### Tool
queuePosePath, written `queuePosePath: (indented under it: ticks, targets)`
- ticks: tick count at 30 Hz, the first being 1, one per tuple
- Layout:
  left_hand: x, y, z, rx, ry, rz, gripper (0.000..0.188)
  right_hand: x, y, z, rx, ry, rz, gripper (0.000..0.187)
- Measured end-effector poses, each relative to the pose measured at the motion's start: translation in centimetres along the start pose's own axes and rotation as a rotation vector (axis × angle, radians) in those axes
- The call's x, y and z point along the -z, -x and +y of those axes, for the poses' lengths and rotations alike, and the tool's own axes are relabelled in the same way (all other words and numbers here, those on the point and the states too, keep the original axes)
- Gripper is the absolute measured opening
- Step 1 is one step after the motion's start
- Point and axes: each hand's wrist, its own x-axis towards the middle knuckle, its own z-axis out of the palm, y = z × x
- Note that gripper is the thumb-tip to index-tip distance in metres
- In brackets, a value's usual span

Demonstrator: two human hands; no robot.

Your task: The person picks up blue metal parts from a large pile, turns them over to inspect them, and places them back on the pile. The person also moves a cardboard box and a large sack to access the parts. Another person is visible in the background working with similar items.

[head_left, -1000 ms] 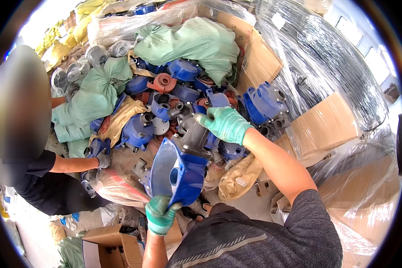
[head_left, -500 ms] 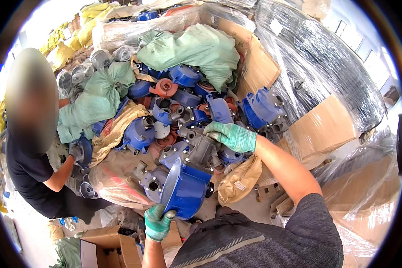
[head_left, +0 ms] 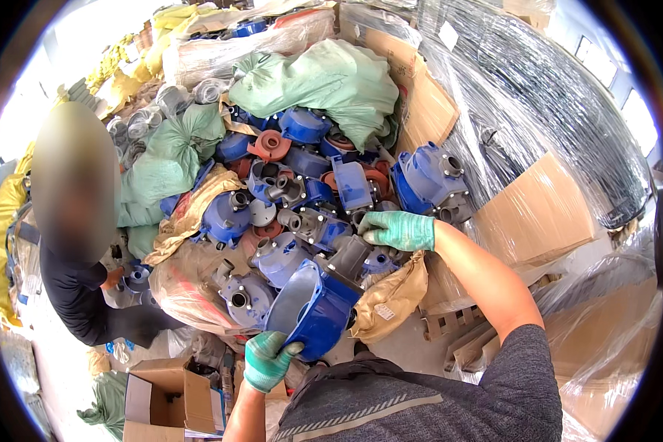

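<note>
I hold a blue pump housing (head_left: 323, 308) tilted in front of me, its wide hollow mouth turned up and to the left. My left hand (head_left: 267, 361), in a green knit glove, grips the rim at its lower left, thumb over the edge. A grey pipe fitting (head_left: 351, 256) sticks up from the housing's far side. At its upper end my gloved right hand (head_left: 399, 230) is closed, with the fingertips partly hidden. Just left of the housing lies a similar pump body (head_left: 244, 300) with a round port.
Beyond is a heap of blue pump housings (head_left: 302, 125) and reddish rings (head_left: 270, 145), with a green sack (head_left: 324, 88) on top. A tan sack (head_left: 389, 298) lies close by. Film-wrapped cartons (head_left: 538, 210) stand right, an open carton (head_left: 166, 398) lower left. Another person (head_left: 74, 295) bends at left.
The housing has tipped so that more of its hollow inside shows. Both my hands have shifted slightly rightward with it. The person at left has bent lower, and their blue part is out of their raised hand.
</note>
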Motion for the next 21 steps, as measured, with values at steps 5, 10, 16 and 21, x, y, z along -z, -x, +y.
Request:
queuePosePath:
  ticks: [5,10,16,21]
  targets:
    - [-2.8,0.4,2.1,0.021,0.024,-0.013,0.037,0.8,-0.1,8.0,0.293,-0.155,-0.060,0.015]
    - [-4.4,-0.1,5.2,-0.036,-0.084,0.057,0.043,0.2,-0.1,8.3,0.008,0.166,0.132,0.041]
    - [-6.0,0.2,5.3,-0.050,-0.074,0.069,0.042,2.1,0.1,10.8,0.208,-0.105,-0.122,0.021]
    - [-6.5,0.0,6.2,-0.060,-0.089,0.085,0.039,1.7,0.3,11.1,0.267,0.109,0.079,0.024]
